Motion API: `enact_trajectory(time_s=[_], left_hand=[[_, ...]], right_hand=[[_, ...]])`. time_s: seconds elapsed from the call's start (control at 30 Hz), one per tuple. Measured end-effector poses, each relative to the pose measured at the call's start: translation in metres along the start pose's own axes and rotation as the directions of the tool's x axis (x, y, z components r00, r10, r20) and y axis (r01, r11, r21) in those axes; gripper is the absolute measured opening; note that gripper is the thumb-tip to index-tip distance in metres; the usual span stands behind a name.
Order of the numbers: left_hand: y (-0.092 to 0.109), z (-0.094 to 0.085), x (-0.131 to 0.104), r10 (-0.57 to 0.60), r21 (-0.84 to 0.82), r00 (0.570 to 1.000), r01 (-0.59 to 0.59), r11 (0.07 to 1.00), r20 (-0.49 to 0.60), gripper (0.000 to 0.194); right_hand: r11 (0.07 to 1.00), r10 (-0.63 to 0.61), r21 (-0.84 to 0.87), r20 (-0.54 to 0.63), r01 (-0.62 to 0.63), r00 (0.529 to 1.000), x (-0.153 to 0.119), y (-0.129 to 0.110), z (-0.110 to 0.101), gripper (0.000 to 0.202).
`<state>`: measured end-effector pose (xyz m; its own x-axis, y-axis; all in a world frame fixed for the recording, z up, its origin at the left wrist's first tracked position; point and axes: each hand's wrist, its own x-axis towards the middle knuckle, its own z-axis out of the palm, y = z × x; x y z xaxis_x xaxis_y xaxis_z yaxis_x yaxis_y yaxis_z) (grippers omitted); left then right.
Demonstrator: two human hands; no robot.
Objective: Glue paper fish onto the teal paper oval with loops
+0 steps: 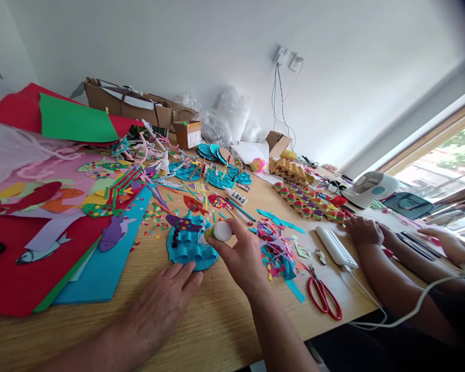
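Note:
A round blue paper craft (194, 250) with wavy paper strips lies on the table in front of me. A purple paper fish (184, 223) with coloured dots sits at its far edge, and a dark beaded-looking strip (175, 236) stands at its left. My right hand (242, 253) grips a small glue bottle (220, 232), tipped so its nozzle end points left, low over the craft. Whether the nozzle touches the paper I cannot tell. Flat on the table, my left hand (165, 294) has its fingers stretched out, fingertips at the craft's near edge.
Red-handled scissors (323, 297) and paper scraps (277, 248) lie to the right, near a white device (336, 247) with a cable. Coloured sheets (73, 268) and paper fish cover the left. Painted egg cartons (310, 201) stand farther back. Another person's hands (364, 231) rest at the right.

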<state>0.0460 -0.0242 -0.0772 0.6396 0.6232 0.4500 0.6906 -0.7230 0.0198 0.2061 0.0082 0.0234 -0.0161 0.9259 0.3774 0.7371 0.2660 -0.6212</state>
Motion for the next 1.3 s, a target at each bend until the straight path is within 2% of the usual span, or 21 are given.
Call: enact_trajectory(time_s=[0.17,0.27,0.33,0.47,0.57,0.67,0.73,0.83,0.93,1.0,1.07,1.17,1.3], left_hand=[[-0.002,-0.003,0.001,0.023,0.019,1.0,-0.023,1.0,0.003,0.042],[-0.002,-0.006,0.002,0.033,-0.014,0.999,-0.033,0.999,-0.006,0.042],[-0.003,-0.009,0.003,0.038,-0.039,0.999,-0.038,0.999,-0.006,0.04],[-0.008,-0.017,0.003,0.088,-0.074,0.996,-0.089,0.993,-0.024,0.038],[-0.01,-0.026,0.001,0.187,-0.152,0.979,-0.196,0.969,-0.077,0.042],[-0.004,-0.034,0.003,0.227,-0.323,0.967,-0.252,0.912,-0.111,0.045],[0.004,-0.039,0.006,0.168,-0.465,0.981,-0.194,0.864,-0.097,0.045],[0.018,-0.045,0.017,-0.002,-0.648,1.0,0.02,0.761,0.029,0.045],[0.032,-0.047,0.032,-0.117,-0.767,0.978,0.209,0.606,0.174,0.051],[0.04,-0.046,0.043,-0.15,-0.82,0.965,0.263,0.508,0.217,0.054],[0.047,-0.042,0.053,-0.182,-0.858,0.959,0.275,0.433,0.215,0.056],[0.055,-0.035,0.066,-0.212,-0.881,0.961,0.251,0.402,0.177,0.056],[0.059,-0.031,0.075,-0.263,-0.864,0.956,0.239,0.443,0.13,0.054]], right_hand=[[0.996,0.048,0.08,-0.076,-0.041,0.996,-0.003,0.007,-0.002,0.022],[0.966,0.112,0.246,-0.114,-0.081,0.987,-0.008,0.016,0.001,0.022],[0.903,0.175,0.415,-0.13,-0.107,0.976,-0.012,0.022,0.003,0.023],[0.666,0.326,0.732,-0.116,-0.141,0.938,-0.018,0.031,0.004,0.027],[0.483,0.432,0.863,-0.091,-0.145,0.897,-0.021,0.034,0.003,0.024],[0.286,0.518,0.947,-0.025,-0.146,0.855,-0.024,0.038,0.001,0.024],[0.155,0.56,0.978,0.028,-0.138,0.828,-0.026,0.04,0.0,0.026],[0.034,0.585,0.993,0.072,-0.113,0.808,-0.028,0.042,-0.001,0.027],[-0.022,0.58,0.995,0.093,-0.098,0.81,-0.028,0.042,-0.002,0.027],[-0.041,0.569,0.994,0.103,-0.096,0.816,-0.027,0.041,-0.003,0.025],[-0.042,0.55,0.994,0.105,-0.098,0.828,-0.027,0.039,-0.004,0.023],[-0.028,0.513,0.993,0.115,-0.117,0.851,-0.028,0.036,-0.005,0.02],[0.011,0.474,0.99,0.121,-0.143,0.872,-0.031,0.036,-0.003,0.021]])
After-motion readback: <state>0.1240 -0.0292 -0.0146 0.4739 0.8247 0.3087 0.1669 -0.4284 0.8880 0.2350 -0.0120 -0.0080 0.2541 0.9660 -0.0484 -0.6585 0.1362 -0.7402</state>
